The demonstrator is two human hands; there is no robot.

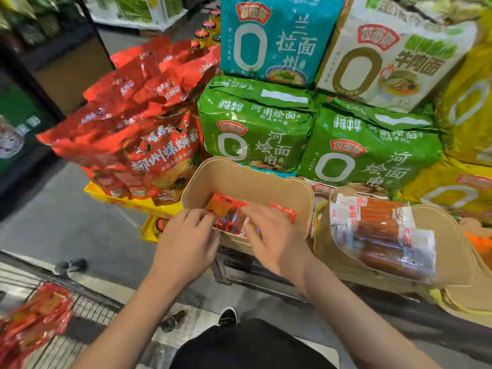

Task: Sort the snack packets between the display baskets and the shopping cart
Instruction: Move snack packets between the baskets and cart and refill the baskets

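Dark trousers [253, 347] and one shoe [228, 315] are showing at the bottom edge, nearest the head camera, with both bare forearms reaching forward from there. Left hand [186, 239] and right hand [271, 235] are meeting over the near rim of the tan display basket [239, 177]; fingers of both are closing on a cluster of small red snack packets [229, 214] lying low inside it, the left pinching the near end, the right covering the other side. How firm either grip is, I cannot tell, since the fingertips are hidden among the wrappers. A second tan basket [436, 217], just beside on the right, is holding clear-wrapped sausage packs [383, 233]. At lower left the wire shopping cart [87, 304] is already carrying a heap of similar red packets [29, 318]. Large noodle bags [255, 129] are stacked behind the baskets. Judgement: the step in hand is gathering red packets at the basket; whether they are arriving or leaving cannot be read from this view. If leaving, the next move calls for lifting the bunch clear of the rim and swinging it left and down to the cart without shedding loose packets.
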